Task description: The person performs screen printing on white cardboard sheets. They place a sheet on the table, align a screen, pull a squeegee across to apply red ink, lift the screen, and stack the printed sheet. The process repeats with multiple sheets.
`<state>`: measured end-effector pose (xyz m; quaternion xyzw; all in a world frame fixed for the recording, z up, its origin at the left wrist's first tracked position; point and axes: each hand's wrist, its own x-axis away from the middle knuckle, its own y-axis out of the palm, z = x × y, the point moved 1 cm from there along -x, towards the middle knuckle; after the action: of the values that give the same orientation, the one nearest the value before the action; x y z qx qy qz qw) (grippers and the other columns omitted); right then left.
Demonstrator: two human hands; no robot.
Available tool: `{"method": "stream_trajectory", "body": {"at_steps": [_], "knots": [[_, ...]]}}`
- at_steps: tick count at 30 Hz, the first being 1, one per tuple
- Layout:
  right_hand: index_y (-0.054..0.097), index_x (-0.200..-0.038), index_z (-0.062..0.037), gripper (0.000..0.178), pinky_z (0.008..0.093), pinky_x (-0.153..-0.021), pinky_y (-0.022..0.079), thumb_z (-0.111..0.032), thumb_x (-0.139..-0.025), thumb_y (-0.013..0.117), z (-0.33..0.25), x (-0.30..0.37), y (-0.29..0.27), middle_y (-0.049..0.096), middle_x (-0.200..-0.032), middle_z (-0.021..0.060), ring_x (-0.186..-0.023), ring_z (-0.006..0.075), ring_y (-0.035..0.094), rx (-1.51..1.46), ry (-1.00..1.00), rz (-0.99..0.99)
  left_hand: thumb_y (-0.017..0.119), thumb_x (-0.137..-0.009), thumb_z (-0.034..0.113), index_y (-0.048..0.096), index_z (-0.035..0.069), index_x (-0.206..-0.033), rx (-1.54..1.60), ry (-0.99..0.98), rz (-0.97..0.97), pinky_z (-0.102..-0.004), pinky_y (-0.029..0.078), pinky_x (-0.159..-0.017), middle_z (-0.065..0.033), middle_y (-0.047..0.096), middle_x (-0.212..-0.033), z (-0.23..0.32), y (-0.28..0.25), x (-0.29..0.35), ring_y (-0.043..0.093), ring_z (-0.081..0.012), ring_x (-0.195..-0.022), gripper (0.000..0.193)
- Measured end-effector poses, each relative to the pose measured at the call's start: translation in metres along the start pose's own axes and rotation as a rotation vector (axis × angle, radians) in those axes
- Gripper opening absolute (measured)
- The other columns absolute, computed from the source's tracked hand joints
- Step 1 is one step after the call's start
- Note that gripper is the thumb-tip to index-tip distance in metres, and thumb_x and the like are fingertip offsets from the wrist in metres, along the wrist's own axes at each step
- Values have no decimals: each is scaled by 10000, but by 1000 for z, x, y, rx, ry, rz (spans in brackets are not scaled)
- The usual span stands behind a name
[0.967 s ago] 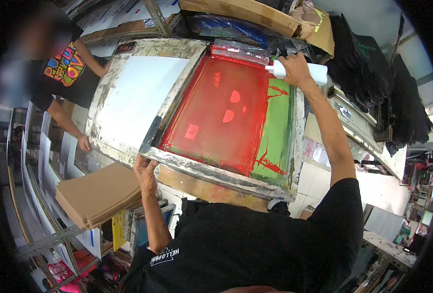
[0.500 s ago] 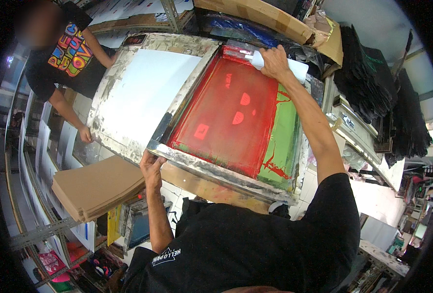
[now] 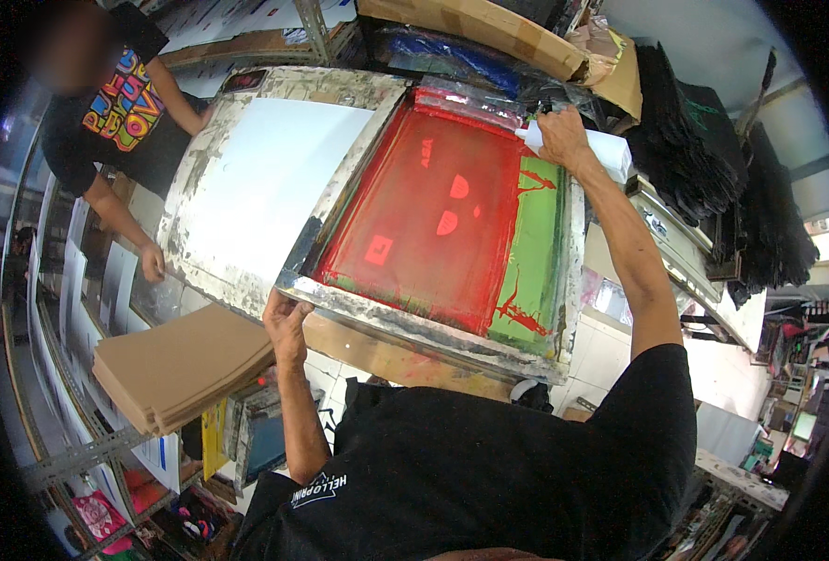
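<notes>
Right grip (image 3: 564,137): one bottle (image 3: 611,154), left grip (image 3: 287,320): one frame (image 3: 414,323)

Left forearm (image 3: 300,411) upright, left hand (image 3: 286,323) curled, right arm (image 3: 629,238) stretched forward, right hand (image 3: 564,138) clasped, fingers bent

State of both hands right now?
Left hand: closed on the screen frame at its near left corner.
Right hand: closed, holding a white bottle at the frame's far right.
</notes>
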<state>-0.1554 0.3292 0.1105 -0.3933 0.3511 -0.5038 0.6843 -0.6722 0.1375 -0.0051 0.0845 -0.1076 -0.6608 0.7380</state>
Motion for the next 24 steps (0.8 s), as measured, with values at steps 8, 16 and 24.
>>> {"method": "stream_trajectory", "body": {"at_steps": [8, 16, 24], "knots": [[650, -925, -72, 330, 444, -789, 464, -183, -614, 664, -26, -25, -2, 692, -773, 157, -768, 330, 680, -105, 26, 103, 736, -751, -18, 607, -5, -1179, -7, 12, -13, -295, 466, -897, -40, 673, -1067, 0, -3, 2, 614, -147, -988, 447], [562, -1244, -75, 744, 476, -879, 510, -450, -646, 798, 55, 28, -29, 698, -1025, 221, -981, 380, 673, -401, 549, 134, 728, -789, -2, 602, -3, -1177, -16, 72, -4, -294, 464, -900, -46, 672, -1068, 16, 2, 2, 616, -149, -981, 408], [449, -1207, 14, 856, 481, -908, 492, -414, -602, 878, 124, 105, 51, 639, -1107, 260, -1049, 427, 625, -660, 1226, 508, 694, -887, 63, 526, -31, -1311, -49, 176, -70, -315, 442, -985, -85, 630, -1206, 30, 12, 0, 585, -168, -1105, 465]]}}
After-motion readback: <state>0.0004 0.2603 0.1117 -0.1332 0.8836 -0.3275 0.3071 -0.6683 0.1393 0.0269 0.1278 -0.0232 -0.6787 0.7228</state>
